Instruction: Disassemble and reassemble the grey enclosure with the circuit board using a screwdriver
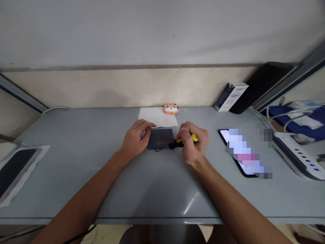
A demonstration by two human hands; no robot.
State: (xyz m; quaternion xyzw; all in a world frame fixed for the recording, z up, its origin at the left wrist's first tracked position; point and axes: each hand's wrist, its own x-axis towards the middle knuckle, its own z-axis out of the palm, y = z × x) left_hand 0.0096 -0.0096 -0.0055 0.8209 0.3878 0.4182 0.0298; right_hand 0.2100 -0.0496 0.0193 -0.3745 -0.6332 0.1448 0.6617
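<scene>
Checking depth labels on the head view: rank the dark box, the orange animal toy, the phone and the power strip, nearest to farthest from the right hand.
From the right hand:
1. Dark box, just to its left, met by the screwdriver it holds.
2. Orange animal toy, behind, by the wall.
3. Phone, to its right.
4. Power strip, far right.
Toy and phone are close to call.

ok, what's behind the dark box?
A white paper sheet lies behind the dark box, with an orange toy at its far edge. The box hides the sheet's near edge.

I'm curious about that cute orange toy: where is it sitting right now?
In the head view, the orange toy sits at the far middle of the grey table, on the white paper's back right corner, near the wall.
</scene>
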